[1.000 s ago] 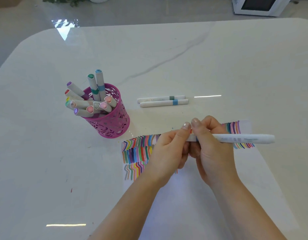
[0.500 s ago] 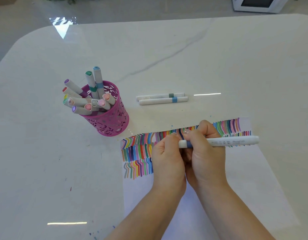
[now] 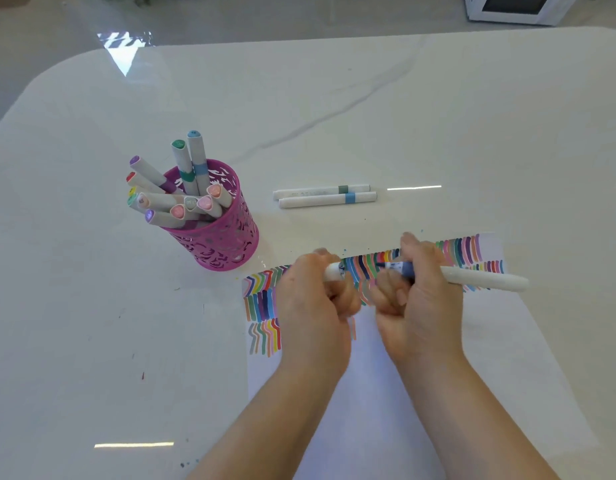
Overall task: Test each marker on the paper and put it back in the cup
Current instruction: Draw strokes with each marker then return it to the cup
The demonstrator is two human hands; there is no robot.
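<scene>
My right hand [image 3: 421, 299] grips a white marker [image 3: 483, 278] with a blue band, its barrel pointing right. My left hand [image 3: 313, 299] holds that marker's white cap [image 3: 334, 272], pulled a short way off to the left, so the dark tip shows between the hands. Both hands hover over the white paper [image 3: 369, 410], whose upper part is covered with rows of coloured strokes. A pink perforated cup [image 3: 223, 240] stands to the left, holding several capped markers.
Two more white markers [image 3: 325, 195] lie side by side on the white marble table [image 3: 92, 306] beyond the paper, one with a grey band, one with a blue band. A white appliance [image 3: 514, 8] sits past the table's far right edge.
The hands have pulled apart: the cap has come off the marker to the left in my left hand, and the barrel has shifted a little to the right.
</scene>
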